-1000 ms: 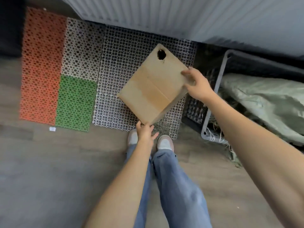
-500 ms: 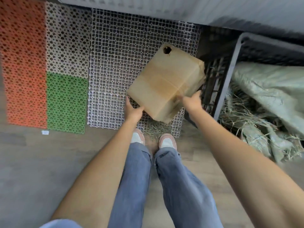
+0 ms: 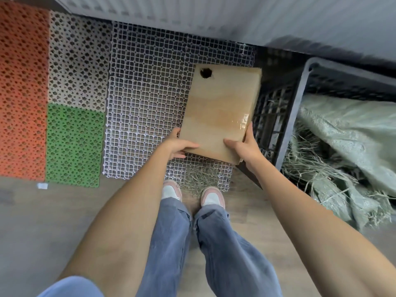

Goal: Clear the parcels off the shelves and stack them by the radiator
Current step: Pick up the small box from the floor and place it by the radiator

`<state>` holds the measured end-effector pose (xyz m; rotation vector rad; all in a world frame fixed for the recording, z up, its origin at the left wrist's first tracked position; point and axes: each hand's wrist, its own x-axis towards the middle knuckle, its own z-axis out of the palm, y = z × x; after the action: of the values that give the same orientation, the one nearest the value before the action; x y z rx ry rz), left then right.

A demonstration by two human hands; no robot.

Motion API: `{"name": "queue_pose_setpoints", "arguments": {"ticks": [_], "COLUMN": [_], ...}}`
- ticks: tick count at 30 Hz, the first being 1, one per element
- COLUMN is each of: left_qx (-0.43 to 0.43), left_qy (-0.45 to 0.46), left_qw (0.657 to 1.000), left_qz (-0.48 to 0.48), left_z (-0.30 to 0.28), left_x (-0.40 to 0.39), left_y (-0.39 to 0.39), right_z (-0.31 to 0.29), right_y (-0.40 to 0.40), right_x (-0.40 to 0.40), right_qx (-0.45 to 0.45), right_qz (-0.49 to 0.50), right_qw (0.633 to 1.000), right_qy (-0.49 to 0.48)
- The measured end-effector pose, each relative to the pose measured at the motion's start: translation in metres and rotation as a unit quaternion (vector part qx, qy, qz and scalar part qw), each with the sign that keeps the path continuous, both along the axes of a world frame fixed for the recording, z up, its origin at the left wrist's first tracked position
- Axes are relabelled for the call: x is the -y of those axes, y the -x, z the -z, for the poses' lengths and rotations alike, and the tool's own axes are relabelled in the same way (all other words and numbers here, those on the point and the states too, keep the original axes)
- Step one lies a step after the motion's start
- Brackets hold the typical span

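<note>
A: The parcel [image 3: 220, 112] sat tilted and cornerwise a moment ago; now it lies square, its long side running toward the radiator [image 3: 192, 9], low over the white grid mat [image 3: 145, 99].

B: Is it down yet?

A: Hard to say. A dark shadow shows under its near edge, so it probably hovers just above the mat or rests there lightly. Both hands have shifted to the near end: the left hand [image 3: 179, 145] has its grip closed on the near left corner, the right hand [image 3: 244, 146] grips the near right corner, thumb on top.

B: So the placing is nearly finished?

A: It looks that way. This one seems to be the base of the stack, since no other parcel shows by the radiator.

B: And the containers?

A: A dark crate [image 3: 300, 86] stands just beside the parcel's right edge. It holds a pale green sack [image 3: 347, 133] and loose hay [image 3: 308, 159], some spilling out. A little hay also lies on the mat near the shoes [image 3: 212, 196].
</note>
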<state>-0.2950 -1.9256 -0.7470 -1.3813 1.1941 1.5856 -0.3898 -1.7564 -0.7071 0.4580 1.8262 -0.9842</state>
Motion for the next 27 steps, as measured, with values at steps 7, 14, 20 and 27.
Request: {"name": "queue_pose_setpoints", "arguments": {"ticks": [7, 14, 20, 27], "left_qx": [-0.036, -0.057, -0.100, -0.089], "left_qy": [0.097, 0.129, 0.137, 0.033], "left_qw": [0.992, 0.989, 0.985, 0.995], "left_qz": [-0.077, -0.050, -0.005, 0.017], "left_z": [0.002, -0.018, -0.025, -0.067], "left_x": [-0.049, -0.043, -0.031, -0.044], "left_y": [0.001, 0.016, 0.050, 0.026], "right_z": [0.003, -0.004, -0.010, -0.052], "right_y": [0.019, 0.031, 0.057, 0.028], "right_x": [-0.024, -0.024, -0.007, 0.005], "right_qx": [-0.063, -0.116, -0.134, -0.083], "right_qz": [0.008, -0.013, -0.047, -0.167], "right_qw": [0.998, 0.992, 0.988, 0.977], "right_qy": [-0.022, -0.040, -0.062, -0.104]}}
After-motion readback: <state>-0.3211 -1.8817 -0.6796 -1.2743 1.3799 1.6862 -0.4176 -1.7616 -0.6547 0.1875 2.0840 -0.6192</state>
